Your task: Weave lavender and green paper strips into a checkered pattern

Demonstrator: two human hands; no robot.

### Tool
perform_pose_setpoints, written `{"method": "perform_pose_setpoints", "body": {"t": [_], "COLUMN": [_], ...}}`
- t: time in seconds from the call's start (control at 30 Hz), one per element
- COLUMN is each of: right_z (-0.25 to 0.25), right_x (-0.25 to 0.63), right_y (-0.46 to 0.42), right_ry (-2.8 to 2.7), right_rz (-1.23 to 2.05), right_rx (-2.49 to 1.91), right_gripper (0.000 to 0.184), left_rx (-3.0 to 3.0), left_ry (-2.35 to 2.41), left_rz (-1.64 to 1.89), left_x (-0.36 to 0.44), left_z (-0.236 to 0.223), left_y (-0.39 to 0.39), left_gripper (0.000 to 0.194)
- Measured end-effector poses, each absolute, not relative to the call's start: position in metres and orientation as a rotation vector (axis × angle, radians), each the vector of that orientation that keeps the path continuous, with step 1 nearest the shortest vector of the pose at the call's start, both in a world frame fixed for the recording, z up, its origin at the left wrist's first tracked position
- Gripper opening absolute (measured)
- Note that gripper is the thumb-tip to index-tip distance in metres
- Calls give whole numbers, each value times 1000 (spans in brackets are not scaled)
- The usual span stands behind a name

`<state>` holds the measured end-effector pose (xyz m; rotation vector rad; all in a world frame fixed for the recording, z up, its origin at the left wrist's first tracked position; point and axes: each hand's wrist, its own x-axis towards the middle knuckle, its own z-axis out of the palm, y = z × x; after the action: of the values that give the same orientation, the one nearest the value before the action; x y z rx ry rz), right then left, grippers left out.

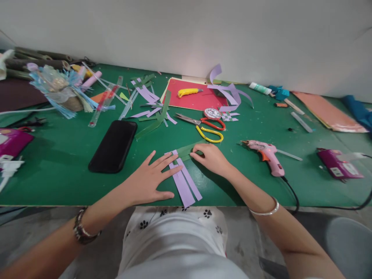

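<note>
Purple paper strips (183,186) lie near the table's front edge, crossed at their upper ends by green paper strips (185,150). My left hand (152,176) rests flat with fingers spread, its fingertips pressing on the crossing of the purple and green strips. With thumb and forefinger together, my right hand (211,157) pinches the green strips at their right part. Just beyond it lie scissors (205,126) with one red and one yellow handle, blades apart. A black phone (113,146) is left of my left hand.
More purple and green strips (154,104) are scattered behind. A yellow cutter (188,92) sits on red paper (174,85). On the right are a pink glue gun (270,155) with a cord and a purple power strip (338,164). A straw-tied bundle (65,91) stands back left.
</note>
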<state>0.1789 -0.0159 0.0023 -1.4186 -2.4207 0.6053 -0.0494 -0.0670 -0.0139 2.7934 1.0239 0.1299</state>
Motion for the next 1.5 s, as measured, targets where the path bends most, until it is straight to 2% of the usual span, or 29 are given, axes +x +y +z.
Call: {"method": "perform_pose_setpoints", "body": {"t": [0.8,0.93,1.07,1.3,1.43,1.5], "right_z": [5,11,19,18,18,19], "right_x": [179,176,169,166,166,165], "right_y": [-17,-18,-17,-13,-13,-14], "right_ry": [-2377,-2213,-2005,-1551,-1249,-1149], "right_rz": [634,853,1113,1710,1874,1933], "right_rx": [-1391,-1345,-1184,-1082,-1017,-980], "right_gripper": [14,14,1,9,12,12], "left_rx": [2769,2759,2679,2655,2709,2729], "left_ry": [1029,1019,1101,1269,1313,1330], "left_rz": [60,88,210,227,256,300], "left_x": [-50,-49,-43,-25,-21,-18], "left_z": [-11,-10,-5,2,-1,0], "left_y": [-67,-66,-61,-50,-49,-48], "left_gripper": [64,62,57,77,80,75]}}
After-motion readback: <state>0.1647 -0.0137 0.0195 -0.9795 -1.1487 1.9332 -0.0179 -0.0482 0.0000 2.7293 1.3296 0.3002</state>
